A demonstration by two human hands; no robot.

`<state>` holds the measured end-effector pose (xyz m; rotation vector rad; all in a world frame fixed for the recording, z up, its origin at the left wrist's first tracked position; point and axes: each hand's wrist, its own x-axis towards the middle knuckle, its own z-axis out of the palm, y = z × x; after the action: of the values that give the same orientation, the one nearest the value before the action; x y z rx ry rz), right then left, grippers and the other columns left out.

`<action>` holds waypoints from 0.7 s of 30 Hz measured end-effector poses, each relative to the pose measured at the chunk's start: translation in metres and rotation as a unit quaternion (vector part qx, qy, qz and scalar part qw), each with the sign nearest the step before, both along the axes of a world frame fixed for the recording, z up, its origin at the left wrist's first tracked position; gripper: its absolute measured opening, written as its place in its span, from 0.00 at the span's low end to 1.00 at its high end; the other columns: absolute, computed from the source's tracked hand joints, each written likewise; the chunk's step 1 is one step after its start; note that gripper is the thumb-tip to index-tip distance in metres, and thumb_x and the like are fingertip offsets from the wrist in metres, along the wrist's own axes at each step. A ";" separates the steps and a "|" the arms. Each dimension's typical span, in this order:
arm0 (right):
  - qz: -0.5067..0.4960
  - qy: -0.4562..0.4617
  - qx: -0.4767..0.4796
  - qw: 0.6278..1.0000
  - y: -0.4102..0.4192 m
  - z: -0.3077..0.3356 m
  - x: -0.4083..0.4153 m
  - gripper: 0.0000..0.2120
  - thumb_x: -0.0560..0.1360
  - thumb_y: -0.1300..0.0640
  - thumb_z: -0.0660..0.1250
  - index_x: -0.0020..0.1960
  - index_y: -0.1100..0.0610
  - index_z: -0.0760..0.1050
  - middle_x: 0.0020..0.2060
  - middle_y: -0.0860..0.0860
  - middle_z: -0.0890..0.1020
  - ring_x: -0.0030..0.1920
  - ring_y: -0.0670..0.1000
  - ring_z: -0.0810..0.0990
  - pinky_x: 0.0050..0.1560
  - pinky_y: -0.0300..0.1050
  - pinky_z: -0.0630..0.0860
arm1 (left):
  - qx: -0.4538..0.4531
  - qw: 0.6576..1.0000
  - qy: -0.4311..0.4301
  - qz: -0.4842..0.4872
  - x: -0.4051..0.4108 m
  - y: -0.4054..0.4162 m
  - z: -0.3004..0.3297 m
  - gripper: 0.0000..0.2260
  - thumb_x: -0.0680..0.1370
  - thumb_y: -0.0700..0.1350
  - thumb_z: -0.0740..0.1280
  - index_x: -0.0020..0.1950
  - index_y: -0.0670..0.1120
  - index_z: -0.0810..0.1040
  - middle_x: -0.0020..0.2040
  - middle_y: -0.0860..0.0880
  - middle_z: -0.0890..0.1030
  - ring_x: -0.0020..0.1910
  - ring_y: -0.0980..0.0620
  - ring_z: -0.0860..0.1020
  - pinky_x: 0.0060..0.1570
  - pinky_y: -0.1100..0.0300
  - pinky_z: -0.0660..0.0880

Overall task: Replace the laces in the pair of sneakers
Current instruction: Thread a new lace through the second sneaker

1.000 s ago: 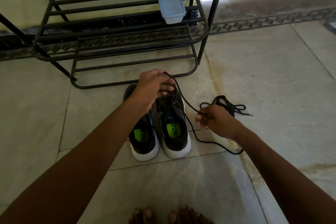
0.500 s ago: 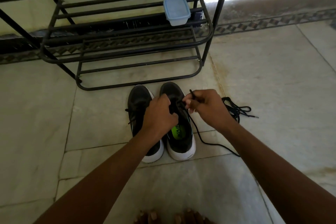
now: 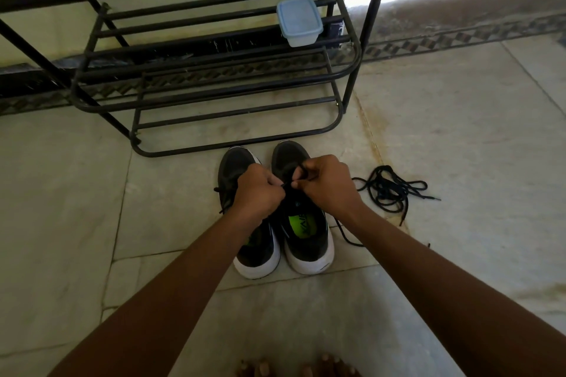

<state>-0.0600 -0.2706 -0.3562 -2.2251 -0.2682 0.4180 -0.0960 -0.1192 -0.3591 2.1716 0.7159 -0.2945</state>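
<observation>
Marble floor [image 3: 459, 131] under a black rack [image 3: 214, 95]; my sneakers [image 3: 306, 242] stand side by side, toes toward it. Left hand [image 3: 257, 190] and right hand [image 3: 327, 184] pinch the lace [image 3: 301, 168]; spare lace [image 3: 389, 190] right.

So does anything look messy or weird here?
A little. A loose black lace lies in a tangled heap on the floor beside the right sneaker, and a lidded plastic container sits on the shoe rack.
</observation>
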 end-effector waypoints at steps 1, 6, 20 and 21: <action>-0.007 0.000 0.000 1.000 0.000 -0.001 0.000 0.06 0.71 0.59 0.76 0.39 0.50 0.83 0.36 0.46 0.84 0.40 0.46 0.84 0.47 0.48 0.83 | -0.009 1.000 0.003 0.004 0.000 0.001 0.000 0.08 0.73 0.35 0.75 0.39 0.47 0.83 0.40 0.46 0.83 0.43 0.47 0.83 0.42 0.55 0.82; 0.000 -0.004 0.016 1.000 0.001 -0.002 -0.004 0.03 0.73 0.61 0.75 0.42 0.54 0.83 0.39 0.50 0.85 0.42 0.48 0.84 0.47 0.44 0.81 | -0.046 0.999 0.011 0.022 0.001 0.003 -0.001 0.06 0.74 0.33 0.74 0.43 0.44 0.85 0.41 0.42 0.84 0.42 0.46 0.83 0.38 0.57 0.79; -0.031 -0.052 -0.020 0.998 0.015 -0.012 -0.017 0.02 0.70 0.51 0.72 0.41 0.47 0.80 0.34 0.43 0.81 0.40 0.48 0.81 0.50 0.59 0.80 | -0.109 0.993 0.027 0.026 0.003 0.007 0.004 0.08 0.76 0.32 0.72 0.42 0.44 0.83 0.46 0.41 0.84 0.49 0.45 0.83 0.47 0.52 0.83; -0.035 -0.059 -0.023 0.997 0.015 -0.013 -0.019 0.02 0.71 0.52 0.73 0.41 0.47 0.79 0.34 0.43 0.81 0.40 0.47 0.81 0.51 0.59 0.79 | -0.113 0.993 0.026 0.029 0.003 0.007 0.004 0.09 0.76 0.32 0.72 0.41 0.45 0.82 0.46 0.41 0.84 0.49 0.45 0.83 0.48 0.52 0.83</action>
<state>-0.0787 -0.2558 -0.3688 -2.3010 -0.2440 0.2566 -0.0934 -0.1122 -0.3553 1.9326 0.7369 -0.3835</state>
